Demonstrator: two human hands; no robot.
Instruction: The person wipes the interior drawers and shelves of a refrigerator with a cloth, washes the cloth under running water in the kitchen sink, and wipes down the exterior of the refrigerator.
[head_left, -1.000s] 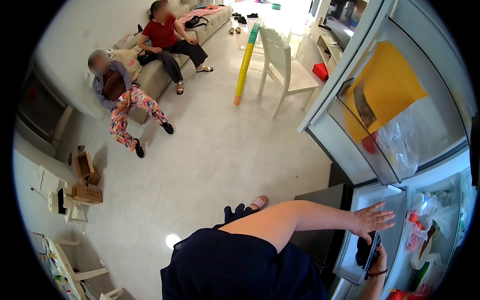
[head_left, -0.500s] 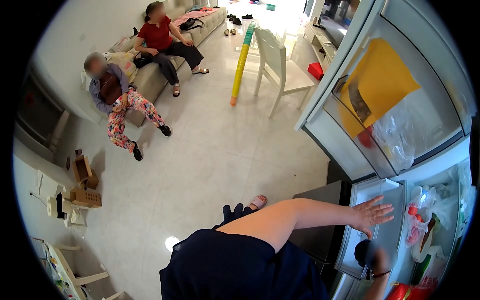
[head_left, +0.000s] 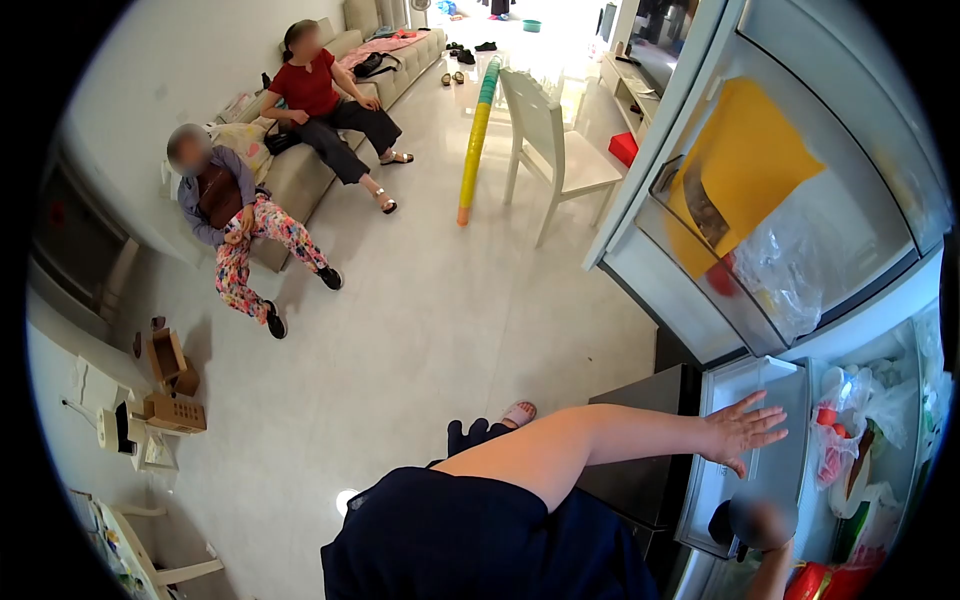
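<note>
My left hand [head_left: 743, 434] is open, fingers spread and palm down, over the pulled-out white bin [head_left: 775, 392] of the refrigerator. Nothing is in it. Just below it, my right hand [head_left: 772, 528], with a bracelet at the wrist, is closed on a dark object [head_left: 721, 523] at the bin's lower end. A round blur covers part of this hand and of the object, so its kind cannot be made out. Beside the bin, plastic bags [head_left: 838, 425] with red and white food fill the refrigerator compartment.
The upper refrigerator door [head_left: 640, 262] stands open, with a yellow bag [head_left: 745, 160] in its rack. A dark cabinet-like front [head_left: 640, 440] is beside the bin. Two people sit on the sofa [head_left: 300, 190]. A white chair [head_left: 560, 150] and cardboard boxes [head_left: 172, 412] stand on the floor.
My right hand and the dark object have moved slightly down, away from my left hand, which stays spread. The seated person in red has shifted a leg.
</note>
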